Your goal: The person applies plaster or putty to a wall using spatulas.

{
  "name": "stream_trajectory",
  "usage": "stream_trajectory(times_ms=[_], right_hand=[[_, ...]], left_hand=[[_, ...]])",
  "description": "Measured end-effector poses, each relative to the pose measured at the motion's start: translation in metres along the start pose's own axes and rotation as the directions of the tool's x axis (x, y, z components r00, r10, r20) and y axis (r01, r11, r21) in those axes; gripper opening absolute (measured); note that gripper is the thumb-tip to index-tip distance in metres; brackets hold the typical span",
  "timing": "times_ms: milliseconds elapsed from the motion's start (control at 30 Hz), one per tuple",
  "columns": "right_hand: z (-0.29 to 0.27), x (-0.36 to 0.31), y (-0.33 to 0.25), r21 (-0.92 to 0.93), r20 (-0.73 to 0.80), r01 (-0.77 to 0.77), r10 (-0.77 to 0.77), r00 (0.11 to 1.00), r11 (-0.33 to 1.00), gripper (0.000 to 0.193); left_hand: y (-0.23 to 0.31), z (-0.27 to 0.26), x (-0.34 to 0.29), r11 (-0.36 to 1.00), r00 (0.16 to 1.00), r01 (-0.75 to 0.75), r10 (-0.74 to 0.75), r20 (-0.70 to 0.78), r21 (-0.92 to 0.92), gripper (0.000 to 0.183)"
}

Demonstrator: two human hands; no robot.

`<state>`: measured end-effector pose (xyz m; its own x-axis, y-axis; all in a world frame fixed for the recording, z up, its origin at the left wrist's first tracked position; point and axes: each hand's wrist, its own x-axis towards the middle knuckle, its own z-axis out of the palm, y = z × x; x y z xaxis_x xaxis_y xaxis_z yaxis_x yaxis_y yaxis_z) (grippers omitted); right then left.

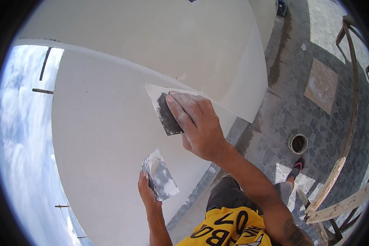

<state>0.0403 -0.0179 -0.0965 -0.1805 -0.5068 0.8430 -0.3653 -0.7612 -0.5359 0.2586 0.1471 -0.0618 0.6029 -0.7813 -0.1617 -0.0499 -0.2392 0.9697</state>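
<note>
Right hand (199,127) laid flat over a putty trowel (165,108), fingers pressed together and stretched along the blade, pushing it against the white plastered wall (98,135). Handle of the trowel hidden under the palm; only the dark upper blade and its pale, putty-smeared edge visible. Left hand (146,192) lower down, near the wall but apart from it, fingers curled around the handle of a second, smaller putty knife (160,175) held blade-up and loaded with whitish filler. Fingertips of that hand tucked behind the blade, so exact grip hard to make out; thumb hidden.

Wall smooth and matte white, meeting a second white face above along a curved-looking edge, bent by the lens. Faint ridge of fresh filler beside the trowel. At the far left, sky with cloud, crossed by a few thin dark bars too small to identify.

Below, grey stone-patterned paving (315,123), a square tan slab (322,84) lying on it, and a round bucket (298,143) seen from above, contents unclear. Rough wooden scaffold poles (348,135) at the right, cut off by the dark rim. A sandalled foot (296,168) near the bucket, yellow shirt (229,227) cut by the lower edge.
</note>
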Motion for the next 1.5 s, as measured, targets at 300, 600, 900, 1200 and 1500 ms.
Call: stream_trajectory(times_ms=[300,600,900,1200,1500], right_hand=[[0.034,-0.034,0.077,-0.239,0.014,0.097,-0.096,0.995,0.966,0.054],[0.015,-0.024,0.061,-0.021,-0.114,-0.467,0.462,0.88,0.884,0.065],[-0.002,-0.013,0.019,0.109,0.061,0.031,-0.038,0.997,0.994,0.061],[0.028,-0.028,0.033,-0.164,-0.021,0.077,-0.082,0.996,0.983,0.055],[0.034,-0.016,0.018,-0.255,-0.05,-0.156,0.148,0.988,0.954,0.058]], left_hand=[[-0.005,-0.006,0.0,1.0,1.0,-0.003,0.003,-0.012,-0.011,0.032],[0.0,0.008,0.002,1.0,1.0,0.003,-0.003,0.031,0.002,0.032],[0.001,0.015,0.001,1.0,1.0,-0.001,0.001,0.026,0.005,0.031],[0.003,0.017,0.003,1.0,0.999,0.008,-0.007,0.042,-0.004,0.031],[0.008,0.028,0.004,1.0,0.999,0.021,-0.022,0.048,0.006,0.032]])
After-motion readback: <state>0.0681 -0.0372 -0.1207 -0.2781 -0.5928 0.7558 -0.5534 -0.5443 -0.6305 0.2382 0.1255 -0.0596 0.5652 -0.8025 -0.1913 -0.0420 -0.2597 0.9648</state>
